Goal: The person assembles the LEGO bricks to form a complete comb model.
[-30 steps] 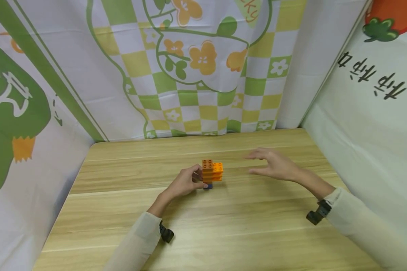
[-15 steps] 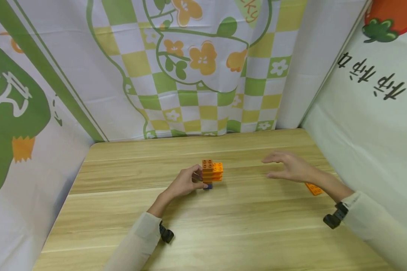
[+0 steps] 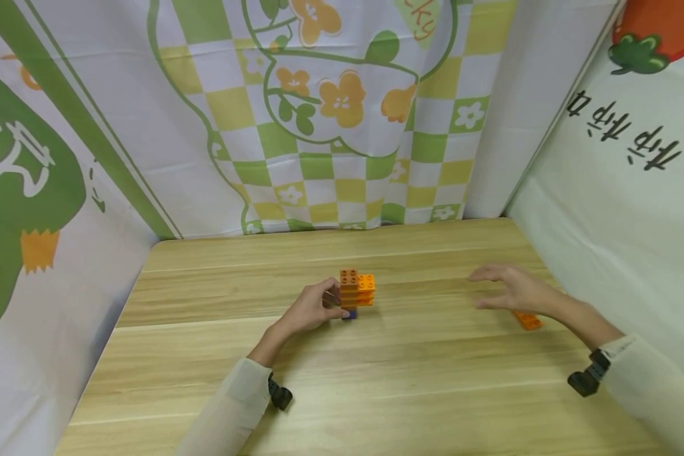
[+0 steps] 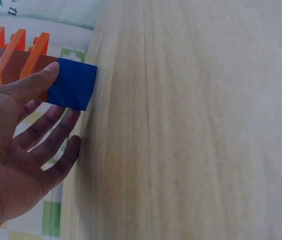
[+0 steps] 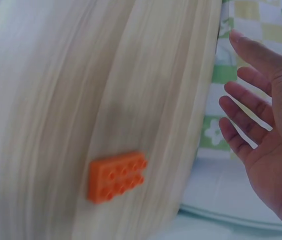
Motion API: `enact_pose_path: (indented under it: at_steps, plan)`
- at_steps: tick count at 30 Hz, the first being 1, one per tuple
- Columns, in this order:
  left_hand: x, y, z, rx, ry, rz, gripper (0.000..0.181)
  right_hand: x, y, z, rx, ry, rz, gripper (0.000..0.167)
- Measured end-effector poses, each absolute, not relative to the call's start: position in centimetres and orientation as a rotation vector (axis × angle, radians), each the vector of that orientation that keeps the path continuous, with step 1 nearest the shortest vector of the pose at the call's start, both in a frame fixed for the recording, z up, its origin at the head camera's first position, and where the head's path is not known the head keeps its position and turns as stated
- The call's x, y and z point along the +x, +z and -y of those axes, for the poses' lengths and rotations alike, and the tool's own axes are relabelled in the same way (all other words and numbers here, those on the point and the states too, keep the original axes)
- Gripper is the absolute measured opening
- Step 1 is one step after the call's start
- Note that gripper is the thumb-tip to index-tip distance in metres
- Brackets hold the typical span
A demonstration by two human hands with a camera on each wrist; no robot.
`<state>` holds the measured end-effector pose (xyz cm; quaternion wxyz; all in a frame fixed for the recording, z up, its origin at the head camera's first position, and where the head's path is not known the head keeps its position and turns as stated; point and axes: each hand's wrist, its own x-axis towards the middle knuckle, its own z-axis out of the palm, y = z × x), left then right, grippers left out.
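Observation:
A small tower of toy building blocks [image 3: 349,290] stands upright mid-table, brown with orange layers that jut out to the right and a blue block [image 4: 73,84] at its base. My left hand [image 3: 310,308] holds the tower low down from the left; in the left wrist view its thumb presses where brown meets blue, with fingers on the other side. My right hand [image 3: 515,290] hovers over the right side of the table, thumb and fingers spread, holding nothing. Close by it lies a loose orange brick [image 5: 117,176], studs up, partly hidden behind the hand in the head view.
The wooden table [image 3: 405,392] carries the tower and the loose brick. A checked, flowered curtain [image 3: 342,183] hangs along the back edge. White printed cloths stand at the left [image 3: 91,253] and right [image 3: 621,221] sides.
My right hand has moved right and slightly nearer, away from the tower, and the loose orange brick has come into sight beside it. The left hand and tower have stayed in place.

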<state>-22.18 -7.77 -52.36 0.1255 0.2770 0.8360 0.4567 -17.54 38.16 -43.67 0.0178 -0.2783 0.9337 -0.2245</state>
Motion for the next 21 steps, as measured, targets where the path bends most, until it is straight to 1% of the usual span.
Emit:
enact_pose_path:
  at_steps: [7,17,21]
  plan:
    - [-22.1,-52.3,7.8,0.805,1.329,-2.434,0.036,-16.9,-44.5,-40.2,-0.847,-0.653,-2.923,0.054]
    - [-22.1,-52.3,7.8,0.817,1.341,-2.432,0.034,-16.5,-46.2,-43.2,-0.906,-0.642,-2.947,0.069]
    - [-22.2,-52.4,7.8,0.818,1.341,-2.434,0.034,-16.2,-46.8,-44.1,-0.894,-0.623,-2.959,0.071]
